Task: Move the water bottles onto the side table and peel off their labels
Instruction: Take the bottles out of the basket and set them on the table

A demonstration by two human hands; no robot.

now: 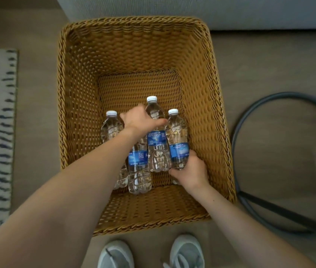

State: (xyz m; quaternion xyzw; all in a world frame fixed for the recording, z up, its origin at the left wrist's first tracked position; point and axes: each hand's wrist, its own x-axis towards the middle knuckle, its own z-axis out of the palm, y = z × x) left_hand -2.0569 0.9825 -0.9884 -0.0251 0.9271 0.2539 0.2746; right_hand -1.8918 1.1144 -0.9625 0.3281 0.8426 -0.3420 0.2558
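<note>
Down in basket (207, 113): right hand (189, 172) grips rightmost bottle (176, 132) at base; left hand (139, 120) clasps second bottle (138, 171) atop.

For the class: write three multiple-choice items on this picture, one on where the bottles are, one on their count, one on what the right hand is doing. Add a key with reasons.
1. Where are the water bottles?
A on a table
B in the wicker basket
C on the rug

2. How many are there?
A two
B four
C six

3. The right hand is
A flat on the floor
B gripping the rightmost bottle
C holding a loose cap

Key:
1 B, woven walls surround them.
2 B, four bodies show, and the left hand hides one cap.
3 B, its fingers wrap the bottle's lower end.
</note>
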